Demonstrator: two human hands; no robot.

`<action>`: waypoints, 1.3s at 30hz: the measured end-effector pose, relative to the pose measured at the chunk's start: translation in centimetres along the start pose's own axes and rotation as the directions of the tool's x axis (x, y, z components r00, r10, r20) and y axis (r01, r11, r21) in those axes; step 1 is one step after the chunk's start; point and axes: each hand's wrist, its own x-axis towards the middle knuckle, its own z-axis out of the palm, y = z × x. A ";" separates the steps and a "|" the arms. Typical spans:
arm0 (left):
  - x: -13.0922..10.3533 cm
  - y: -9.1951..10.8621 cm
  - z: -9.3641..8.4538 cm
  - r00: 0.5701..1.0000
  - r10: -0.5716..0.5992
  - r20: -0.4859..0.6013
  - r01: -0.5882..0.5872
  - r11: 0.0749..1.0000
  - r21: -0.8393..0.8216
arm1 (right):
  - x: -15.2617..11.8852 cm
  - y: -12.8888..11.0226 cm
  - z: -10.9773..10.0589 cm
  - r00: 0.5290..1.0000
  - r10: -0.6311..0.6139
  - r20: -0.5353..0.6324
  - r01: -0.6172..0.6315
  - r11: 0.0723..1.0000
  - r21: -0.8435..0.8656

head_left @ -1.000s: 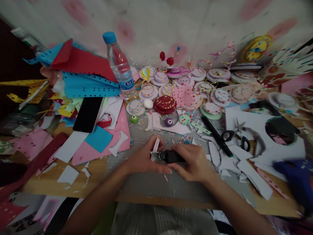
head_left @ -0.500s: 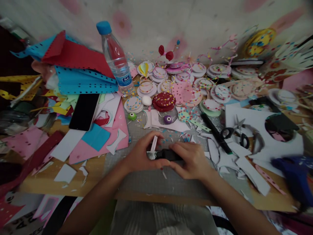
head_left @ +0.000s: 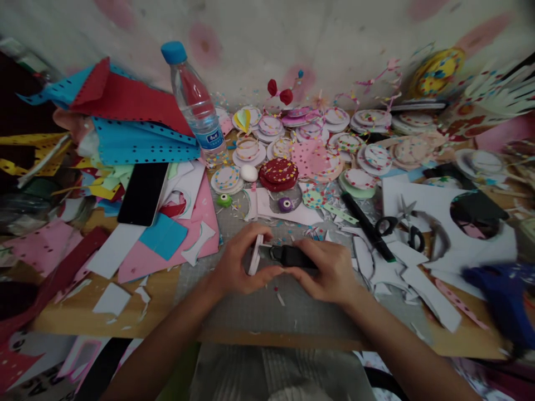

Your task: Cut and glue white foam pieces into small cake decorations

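Note:
My left hand (head_left: 240,264) is closed round a small white disc (head_left: 256,255), held on edge between thumb and fingers. Wrapped round a black-handled tool (head_left: 296,257) is my right hand (head_left: 328,267); the tool's narrow tip points left at the disc. Whether the tip touches the disc is too small to tell. The thumbs of both hands meet or nearly meet below the tool. Both hands are above a grey cutting mat (head_left: 267,317). Beyond them lie a purple punch (head_left: 286,204) and a green punch (head_left: 224,200).
A water bottle (head_left: 198,111) stands at the back left, near a phone (head_left: 143,194) and coloured sheets (head_left: 142,139). Scissors (head_left: 403,223), a black marker (head_left: 368,227) and a blue glue gun (head_left: 501,301) lie right. Decorated discs (head_left: 278,174) line the back.
The white disc in my left hand has turned, showing more of its edge, and the tool tip has shifted slightly right of it. The view has moved a little.

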 end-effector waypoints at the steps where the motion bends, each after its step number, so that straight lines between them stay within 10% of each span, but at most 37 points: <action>1: 0.0 0.0 0.0 1.000 0.003 0.001 -0.003 1.000 -0.008 | 0.0 0.1 -0.1 1.000 0.013 -0.017 -0.013 1.000 0.004; 14: -0.3 0.1 -0.1 0.978 -0.152 0.144 0.172 0.976 -0.137 | 0.2 -0.1 0.0 0.988 -0.071 0.135 0.067 0.997 0.040; 39: 0.0 -0.7 0.1 0.995 0.100 0.027 -0.101 0.994 0.038 | 0.2 0.0 0.0 0.995 -0.058 0.084 0.050 0.995 0.088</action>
